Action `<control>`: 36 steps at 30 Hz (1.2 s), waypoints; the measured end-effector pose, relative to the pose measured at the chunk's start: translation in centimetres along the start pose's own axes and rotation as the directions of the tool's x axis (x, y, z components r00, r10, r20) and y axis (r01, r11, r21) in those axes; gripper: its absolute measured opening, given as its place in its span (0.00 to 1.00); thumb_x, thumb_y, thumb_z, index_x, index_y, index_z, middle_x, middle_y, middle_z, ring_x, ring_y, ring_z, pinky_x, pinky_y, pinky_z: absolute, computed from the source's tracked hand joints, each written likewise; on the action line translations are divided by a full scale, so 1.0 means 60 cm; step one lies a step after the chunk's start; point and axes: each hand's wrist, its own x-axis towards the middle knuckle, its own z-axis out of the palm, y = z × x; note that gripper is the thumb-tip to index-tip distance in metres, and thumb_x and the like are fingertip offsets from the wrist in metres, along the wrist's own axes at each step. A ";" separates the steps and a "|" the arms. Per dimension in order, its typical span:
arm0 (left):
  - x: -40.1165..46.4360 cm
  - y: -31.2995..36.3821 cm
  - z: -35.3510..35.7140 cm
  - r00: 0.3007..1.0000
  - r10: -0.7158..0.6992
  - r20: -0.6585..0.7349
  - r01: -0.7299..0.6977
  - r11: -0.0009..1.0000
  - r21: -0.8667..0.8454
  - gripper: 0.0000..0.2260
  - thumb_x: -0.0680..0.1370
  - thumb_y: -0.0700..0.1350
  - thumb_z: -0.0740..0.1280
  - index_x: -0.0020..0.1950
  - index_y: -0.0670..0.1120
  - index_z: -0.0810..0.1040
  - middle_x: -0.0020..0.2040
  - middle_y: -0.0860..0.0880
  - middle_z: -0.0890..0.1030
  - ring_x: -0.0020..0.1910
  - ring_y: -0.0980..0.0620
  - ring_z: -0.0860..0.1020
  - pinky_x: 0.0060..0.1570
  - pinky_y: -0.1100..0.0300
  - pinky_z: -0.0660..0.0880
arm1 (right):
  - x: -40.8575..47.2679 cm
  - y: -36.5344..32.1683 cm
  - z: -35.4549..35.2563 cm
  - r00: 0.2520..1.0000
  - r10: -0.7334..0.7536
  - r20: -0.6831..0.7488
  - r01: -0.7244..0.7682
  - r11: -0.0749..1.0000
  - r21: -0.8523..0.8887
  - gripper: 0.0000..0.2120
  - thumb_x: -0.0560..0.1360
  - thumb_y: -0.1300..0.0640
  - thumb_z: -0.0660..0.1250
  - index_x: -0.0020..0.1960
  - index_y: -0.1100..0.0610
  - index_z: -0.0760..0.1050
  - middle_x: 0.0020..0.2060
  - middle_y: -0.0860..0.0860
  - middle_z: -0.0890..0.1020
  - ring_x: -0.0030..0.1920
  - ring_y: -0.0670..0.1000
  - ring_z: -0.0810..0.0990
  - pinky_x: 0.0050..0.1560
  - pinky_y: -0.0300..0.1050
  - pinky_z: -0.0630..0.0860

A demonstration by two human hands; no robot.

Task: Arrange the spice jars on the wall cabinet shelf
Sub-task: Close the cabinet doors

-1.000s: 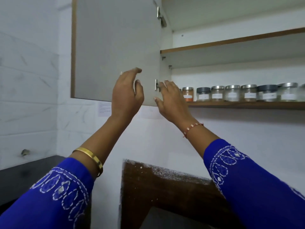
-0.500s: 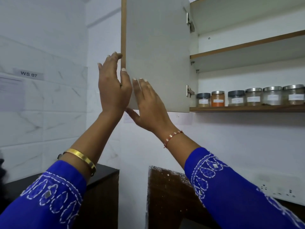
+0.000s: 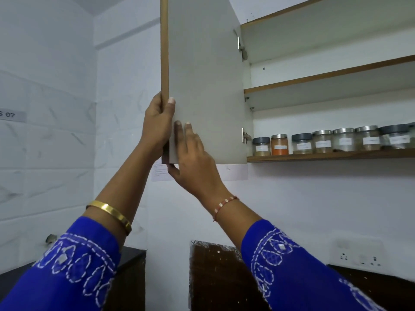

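Note:
A row of several labelled glass spice jars (image 3: 323,142) stands along the front of the lower wall cabinet shelf (image 3: 332,155); one jar (image 3: 279,144) holds orange powder. The grey cabinet door (image 3: 206,81) stands open, swung out to the left. My left hand (image 3: 158,122) grips the door's free brown edge, thumb on the inner face. My right hand (image 3: 194,158) lies flat against the door's inner face near its bottom corner, thumb under the lower edge. Neither hand touches a jar.
An upper shelf (image 3: 325,77) above the jars shows nothing on it. Two metal hinges (image 3: 242,47) join the door to the cabinet. Below are a dark countertop (image 3: 132,254), a brown wooden panel (image 3: 215,274) and a wall socket (image 3: 357,254) at the right.
Both hands moved from the shelf end to the door's outer edge. The left hand has closed around that edge and the right hand has come to press flat on the door.

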 end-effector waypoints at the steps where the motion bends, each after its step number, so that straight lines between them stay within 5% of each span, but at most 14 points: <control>1: -0.001 -0.001 0.000 1.000 0.005 0.012 -0.004 1.000 -0.009 0.14 0.82 0.45 0.54 0.66 0.44 0.69 0.60 0.50 0.76 0.57 0.53 0.76 0.57 0.61 0.74 | -0.003 -0.004 0.002 1.000 0.011 -0.007 -0.011 1.000 -0.007 0.36 0.76 0.51 0.62 0.76 0.63 0.48 0.73 0.66 0.59 0.71 0.64 0.65 0.67 0.52 0.71; 8: -0.034 0.037 0.035 0.999 0.027 0.022 -0.026 0.998 -0.053 0.16 0.81 0.41 0.57 0.69 0.44 0.67 0.63 0.48 0.76 0.61 0.51 0.76 0.63 0.55 0.73 | -0.025 0.004 -0.022 0.969 0.128 -0.210 -0.100 0.985 0.139 0.35 0.68 0.60 0.71 0.70 0.70 0.63 0.67 0.68 0.70 0.65 0.66 0.73 0.58 0.57 0.78; 15: -0.084 0.070 0.131 0.991 0.121 0.056 -0.120 0.993 -0.014 0.22 0.81 0.41 0.56 0.75 0.46 0.57 0.74 0.50 0.65 0.72 0.52 0.65 0.71 0.53 0.64 | -0.066 0.063 -0.081 0.918 0.263 -0.296 -0.140 0.915 0.380 0.32 0.73 0.61 0.68 0.72 0.69 0.60 0.69 0.63 0.70 0.65 0.62 0.75 0.54 0.57 0.80; 19: -0.110 0.093 0.199 0.986 0.156 0.052 -0.154 0.987 -0.051 0.23 0.81 0.41 0.56 0.76 0.47 0.55 0.75 0.51 0.62 0.73 0.54 0.63 0.71 0.61 0.63 | -0.092 0.120 -0.124 0.907 0.305 -0.291 -0.147 0.876 0.460 0.32 0.73 0.61 0.67 0.73 0.67 0.59 0.68 0.61 0.72 0.61 0.60 0.78 0.53 0.55 0.80; 26: -0.129 0.119 0.315 0.940 0.242 0.240 -0.244 0.969 -0.023 0.25 0.81 0.43 0.57 0.76 0.46 0.52 0.76 0.50 0.58 0.75 0.53 0.57 0.69 0.65 0.57 | -0.149 0.230 -0.189 0.845 0.460 -0.272 -0.236 0.779 0.581 0.29 0.73 0.64 0.66 0.73 0.58 0.63 0.61 0.53 0.79 0.57 0.50 0.80 0.51 0.39 0.80; 30: -0.134 0.117 0.405 0.903 0.261 0.341 -0.274 0.962 -0.012 0.24 0.80 0.41 0.57 0.76 0.45 0.53 0.76 0.47 0.58 0.75 0.52 0.56 0.66 0.70 0.54 | -0.182 0.322 -0.221 0.785 0.576 -0.229 -0.320 0.693 0.646 0.20 0.74 0.64 0.65 0.66 0.59 0.70 0.42 0.45 0.80 0.39 0.36 0.78 0.38 0.26 0.74; 33: -0.138 0.097 0.470 0.876 0.190 0.443 -0.254 0.963 0.089 0.24 0.81 0.41 0.56 0.76 0.47 0.53 0.77 0.47 0.56 0.76 0.50 0.55 0.72 0.61 0.55 | -0.204 0.394 -0.240 0.713 0.676 -0.186 -0.406 0.614 0.677 0.14 0.74 0.63 0.66 0.59 0.59 0.73 0.37 0.37 0.77 0.36 0.31 0.77 0.38 0.29 0.74; 36: -0.145 0.074 0.525 0.840 0.098 0.533 -0.242 0.948 0.208 0.25 0.81 0.41 0.55 0.76 0.48 0.50 0.77 0.46 0.52 0.76 0.47 0.54 0.74 0.53 0.55 | -0.218 0.457 -0.257 0.668 0.738 -0.096 -0.452 0.505 0.735 0.12 0.74 0.64 0.66 0.56 0.55 0.73 0.40 0.42 0.79 0.42 0.40 0.80 0.50 0.44 0.80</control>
